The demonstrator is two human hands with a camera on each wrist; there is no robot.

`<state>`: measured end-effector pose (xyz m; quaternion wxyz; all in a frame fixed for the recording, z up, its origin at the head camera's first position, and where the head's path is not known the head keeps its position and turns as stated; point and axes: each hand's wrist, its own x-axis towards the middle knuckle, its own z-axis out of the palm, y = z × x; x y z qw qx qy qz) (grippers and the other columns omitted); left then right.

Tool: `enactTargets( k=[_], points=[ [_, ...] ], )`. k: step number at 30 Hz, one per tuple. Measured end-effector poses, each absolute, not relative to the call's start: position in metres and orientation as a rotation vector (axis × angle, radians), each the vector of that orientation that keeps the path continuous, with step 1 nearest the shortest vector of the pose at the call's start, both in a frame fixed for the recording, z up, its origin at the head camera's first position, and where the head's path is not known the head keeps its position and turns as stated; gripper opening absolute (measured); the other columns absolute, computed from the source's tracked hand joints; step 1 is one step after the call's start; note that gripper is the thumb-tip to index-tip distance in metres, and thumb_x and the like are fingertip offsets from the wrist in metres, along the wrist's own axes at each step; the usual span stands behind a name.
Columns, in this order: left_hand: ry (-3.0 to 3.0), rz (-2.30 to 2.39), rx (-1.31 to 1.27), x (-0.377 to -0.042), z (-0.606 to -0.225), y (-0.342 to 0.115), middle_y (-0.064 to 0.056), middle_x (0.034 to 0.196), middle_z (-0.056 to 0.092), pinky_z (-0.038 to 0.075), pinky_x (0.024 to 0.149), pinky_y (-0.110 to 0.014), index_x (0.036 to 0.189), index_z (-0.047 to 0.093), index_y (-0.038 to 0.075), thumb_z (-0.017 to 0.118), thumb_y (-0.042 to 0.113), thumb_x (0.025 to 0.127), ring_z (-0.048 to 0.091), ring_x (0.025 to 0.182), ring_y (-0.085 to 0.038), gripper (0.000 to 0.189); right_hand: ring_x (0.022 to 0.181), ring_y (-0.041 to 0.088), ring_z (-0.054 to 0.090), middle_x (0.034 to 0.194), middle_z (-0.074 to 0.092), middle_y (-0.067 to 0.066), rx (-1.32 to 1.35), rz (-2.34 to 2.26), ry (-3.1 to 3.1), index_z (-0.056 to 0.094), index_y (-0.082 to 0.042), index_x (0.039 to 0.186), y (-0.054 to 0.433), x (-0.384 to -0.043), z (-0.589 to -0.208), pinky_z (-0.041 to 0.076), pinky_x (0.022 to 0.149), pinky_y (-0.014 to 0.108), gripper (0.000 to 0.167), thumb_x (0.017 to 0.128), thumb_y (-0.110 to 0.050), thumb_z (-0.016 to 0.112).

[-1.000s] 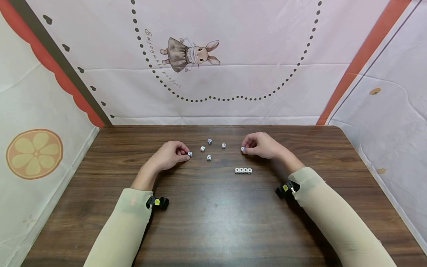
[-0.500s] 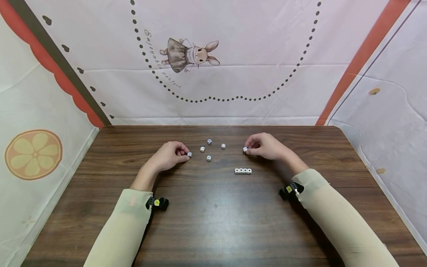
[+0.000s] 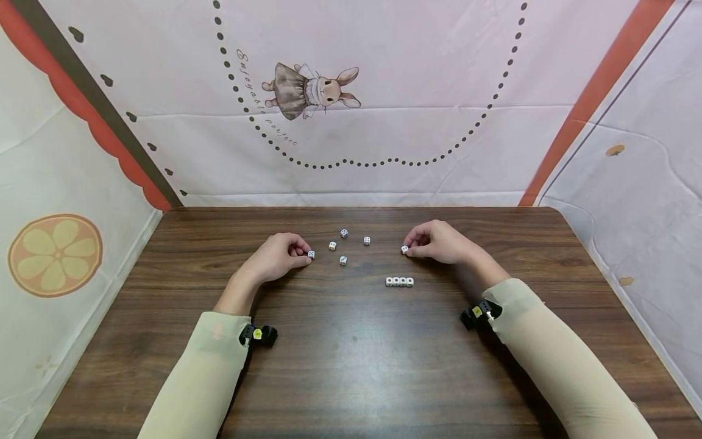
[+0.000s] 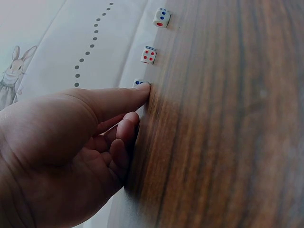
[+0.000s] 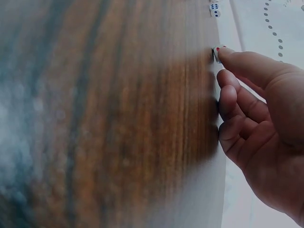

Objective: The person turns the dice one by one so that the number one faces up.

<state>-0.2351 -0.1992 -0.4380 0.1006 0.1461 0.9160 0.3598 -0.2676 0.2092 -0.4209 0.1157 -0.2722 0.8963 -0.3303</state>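
My left hand rests low on the wooden table and pinches a white die between thumb and fingertips; in the left wrist view the thumb covers most of that die. Across the table, my right hand pinches another die, whose edge shows past the thumb in the right wrist view. Between the hands lie several loose dice, among them one at the back, one nearer the right and one in front. A joined row of dice lies nearer me, red single pips up.
The brown table ends at a back edge against a pale printed cloth with a rabbit picture. Cloth also hangs at both sides. Another loose die sits closest to the left hand's die.
My right hand has shifted slightly right and toward me with its die, which now shows a different face. The left hand, the loose dice and the row have stayed put.
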Motion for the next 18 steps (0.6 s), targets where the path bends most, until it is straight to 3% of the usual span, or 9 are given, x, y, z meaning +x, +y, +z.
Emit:
enactTargets(
  k=[10,18],
  points=[
    [2.703,1.074,0.433,-0.2343,-0.4382,-0.1988,-0.005,0.093,0.065,0.048,0.079,-0.037,0.105,0.074,0.008,0.080,0.016,0.097,0.058,0.086,-0.021,0.012,0.080,0.014,0.061,0.085,0.068,-0.005,-0.830,-0.922,2.649,0.079,-0.010,0.105,0.2096,-0.2685,-0.4220,0.049,0.077,0.032,0.010,0.095,-0.011,0.079],
    [2.703,1.068,0.443,-0.2354,-0.4384,-0.1997,-0.005,0.093,0.065,0.047,0.078,-0.035,0.105,0.075,0.007,0.080,0.016,0.097,0.057,0.086,-0.020,0.013,0.077,0.014,0.060,0.082,0.067,-0.005,-0.829,-0.854,2.690,0.075,-0.011,0.099,0.2018,-0.2672,-0.4227,0.049,0.073,0.034,0.015,0.092,-0.021,0.084]
  ],
)
